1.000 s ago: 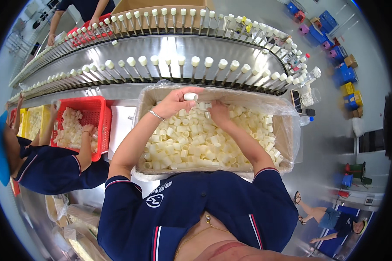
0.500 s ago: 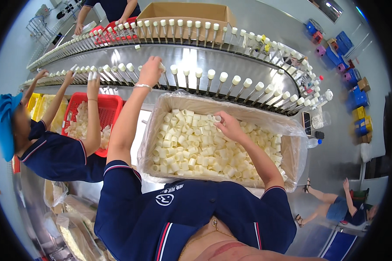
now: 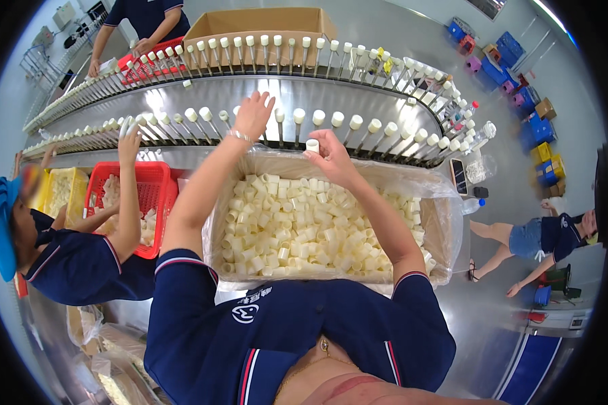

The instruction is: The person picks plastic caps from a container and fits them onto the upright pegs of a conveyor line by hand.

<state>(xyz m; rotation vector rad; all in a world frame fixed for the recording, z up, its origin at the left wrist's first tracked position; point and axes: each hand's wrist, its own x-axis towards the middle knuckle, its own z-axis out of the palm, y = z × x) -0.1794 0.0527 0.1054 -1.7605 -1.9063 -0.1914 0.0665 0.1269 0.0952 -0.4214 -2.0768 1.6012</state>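
My left hand (image 3: 252, 116) is over the near row of upright metal pins, its fingers apart and nothing seen in them. Between thumb and fingers, my right hand (image 3: 332, 160) pinches a short cream plastic cap (image 3: 312, 145), just in front of that row. Below lies a heap of similar cream caps (image 3: 297, 229), some showing hollow ends, inside a carton lined with clear plastic (image 3: 442, 233). Most pins of the curved conveyor carry one cap each, such as the white cap (image 3: 356, 122) right of my hands. My left palm is hidden.
At left a co-worker in a blue cap (image 3: 0, 223) reaches to the same row, beside a red basket (image 3: 161, 192) and a yellow bin (image 3: 74, 189). Beyond the conveyor stands an open cardboard box (image 3: 257, 27). A phone (image 3: 458, 177) and a bottle (image 3: 473, 206) lie at right.
My right hand has risen from the heap to the pin row with a cap. My left hand has spread its fingers. The view has shifted slightly, and the person at far right has moved.
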